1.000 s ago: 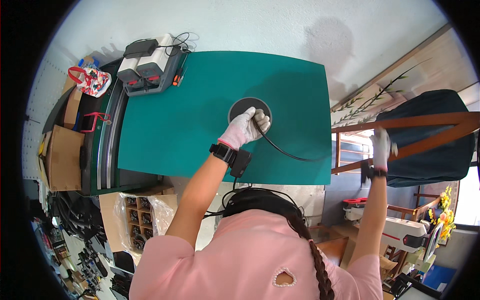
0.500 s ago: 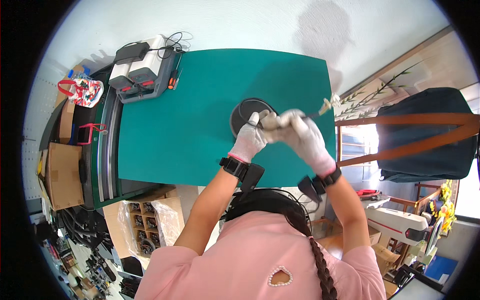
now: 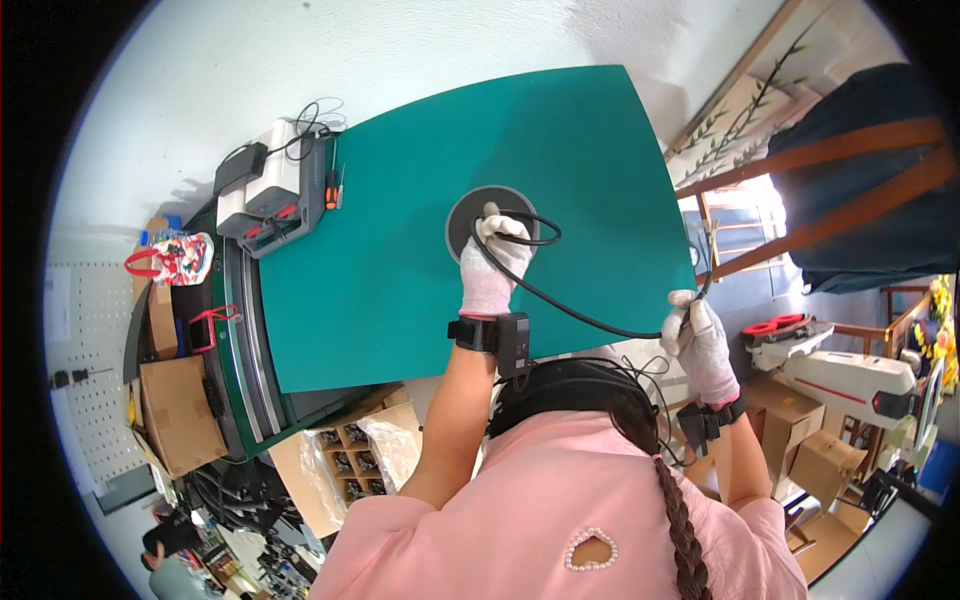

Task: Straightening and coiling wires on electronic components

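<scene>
A round dark disc with a grey rim (image 3: 463, 213) lies on the green table. Over it, my gloved left hand (image 3: 493, 262) is closed on a looped black cable (image 3: 583, 317), and its fingers hide part of the disc. From there the cable sags across to my gloved right hand (image 3: 700, 350), just off the table's right edge. Fingers and thumb of that hand pinch the cable, and a length sticks up beyond them. The far end of that length is too thin and blurred to make out.
A grey and white device (image 3: 275, 190) with a black adapter stands at the table's far left, an orange-handled screwdriver (image 3: 332, 190) beside it. Below the table's front edge is a box with compartments (image 3: 345, 460). A wooden frame with dark cloth (image 3: 850, 180) stands to the right.
My hands were close together over the disc. My right hand has since moved right and nearer to me, drawing the cable out, while my left stays at the disc. The whole view has tilted.
</scene>
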